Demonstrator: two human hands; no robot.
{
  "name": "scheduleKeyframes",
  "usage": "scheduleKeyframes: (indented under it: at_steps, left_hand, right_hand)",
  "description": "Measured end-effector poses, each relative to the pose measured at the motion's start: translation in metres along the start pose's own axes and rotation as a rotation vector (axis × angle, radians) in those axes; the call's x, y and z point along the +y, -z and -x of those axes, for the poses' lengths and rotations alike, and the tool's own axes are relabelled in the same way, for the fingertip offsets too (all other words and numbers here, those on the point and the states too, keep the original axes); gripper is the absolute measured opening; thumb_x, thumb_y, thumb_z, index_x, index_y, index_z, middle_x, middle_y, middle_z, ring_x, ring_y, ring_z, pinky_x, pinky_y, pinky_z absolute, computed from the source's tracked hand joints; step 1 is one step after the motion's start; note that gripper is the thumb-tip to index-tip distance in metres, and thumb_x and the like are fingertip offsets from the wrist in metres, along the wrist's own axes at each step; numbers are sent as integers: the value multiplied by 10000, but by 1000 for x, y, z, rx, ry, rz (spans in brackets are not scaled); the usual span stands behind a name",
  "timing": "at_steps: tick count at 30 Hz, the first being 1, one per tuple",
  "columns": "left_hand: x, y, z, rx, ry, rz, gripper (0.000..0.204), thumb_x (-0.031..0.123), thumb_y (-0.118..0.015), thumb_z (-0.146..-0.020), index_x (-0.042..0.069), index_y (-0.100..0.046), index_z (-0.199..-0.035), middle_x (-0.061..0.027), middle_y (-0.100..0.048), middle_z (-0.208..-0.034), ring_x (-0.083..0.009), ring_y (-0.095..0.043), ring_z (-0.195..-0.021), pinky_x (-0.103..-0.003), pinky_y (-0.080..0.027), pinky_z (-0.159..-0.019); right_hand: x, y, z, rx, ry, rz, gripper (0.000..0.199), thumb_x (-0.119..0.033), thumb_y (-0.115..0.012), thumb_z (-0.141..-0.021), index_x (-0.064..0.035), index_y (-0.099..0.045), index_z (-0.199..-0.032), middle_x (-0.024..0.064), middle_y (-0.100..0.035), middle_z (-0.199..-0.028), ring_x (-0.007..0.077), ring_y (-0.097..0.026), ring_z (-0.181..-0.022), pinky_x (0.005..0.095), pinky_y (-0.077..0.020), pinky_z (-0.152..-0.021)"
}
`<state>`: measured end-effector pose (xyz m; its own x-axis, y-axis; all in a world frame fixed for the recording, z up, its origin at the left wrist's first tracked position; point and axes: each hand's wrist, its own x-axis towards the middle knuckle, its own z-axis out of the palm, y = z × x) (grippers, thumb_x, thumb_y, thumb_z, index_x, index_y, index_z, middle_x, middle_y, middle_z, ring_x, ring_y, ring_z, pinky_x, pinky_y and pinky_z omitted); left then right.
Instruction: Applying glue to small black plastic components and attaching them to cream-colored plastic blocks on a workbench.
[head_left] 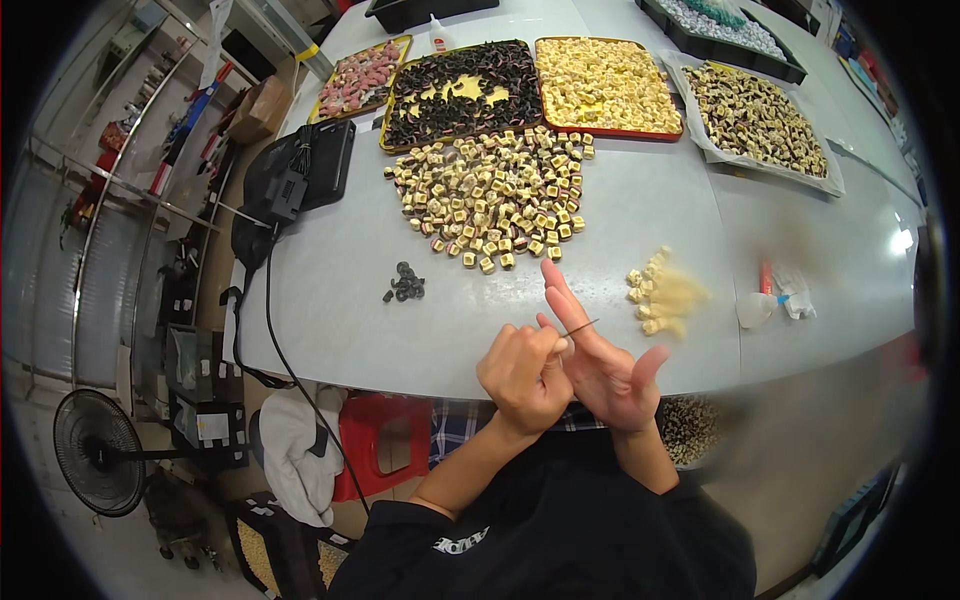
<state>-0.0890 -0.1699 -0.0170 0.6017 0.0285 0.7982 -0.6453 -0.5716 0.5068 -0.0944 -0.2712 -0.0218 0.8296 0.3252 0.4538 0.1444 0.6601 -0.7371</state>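
My left hand (522,378) is closed around a thin metal needle-like tool (578,327), held just above the near edge of the grey table (330,290). Its tip touches my right hand (600,360), which is open, palm up, fingers stretched toward the table. A large heap of small cream-and-brown cube pieces (492,195) lies beyond both hands. A few cream pieces (655,290) sit to the right of my right hand, and a small cluster of black rings (404,284) lies to the left.
Trays at the back hold pink pieces (358,78), black pieces (460,90), cream pieces (605,85) and brown-cream pieces (755,115). A black device (300,170) with a cable sits at the table's left. A small glue bottle (762,300) lies right. A red stool (385,440) and a fan (98,465) stand below.
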Motion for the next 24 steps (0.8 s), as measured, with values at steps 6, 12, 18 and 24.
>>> scheduleKeyframes:
  at_steps: [6, 12, 18, 24]
  left_hand:
    - [-2, 0, -4, 44, 72, -26, 89, -76, -495, -757, 4, -485, -721, -90, -420, -558, -225, -367, -450, -319, -268, -411]
    - [0, 1, -4, -2, 32, -38, 109, -49, -539, -723, 58, -523, -735, -37, -496, -569, -214, -421, -458, -310, -303, -409]
    - [-5, 1, -2, 23, 57, -36, 98, -55, -532, -730, 42, -516, -734, -55, -466, -560, -220, -402, -454, -317, -288, -409]
    - [-7, 2, -6, -2, 3, -56, 76, -36, -519, -779, 14, -503, -724, -86, -429, -548, -226, -375, -448, -322, -269, -412]
  right_hand:
    - [1, -1, 0, -26, -20, 27, 1006, -728, -84, -797, 108, -178, -1349, 238, 75, -1449, 285, 68, -1360, 430, -22, -1074]
    - [0, -2, -2, 7, -8, 31, 1004, -728, -85, -798, 104, -181, -1350, 239, 66, -1450, 289, 58, -1360, 431, -27, -1074]
    - [0, -1, -1, -19, -4, 56, 986, -710, -82, -812, 113, -184, -1345, 244, 71, -1448, 295, 59, -1359, 434, -16, -1073]
    - [4, -1, -1, -29, 21, 60, 958, -681, -76, -834, 127, -189, -1337, 243, 78, -1447, 301, 68, -1357, 445, 1, -1070]
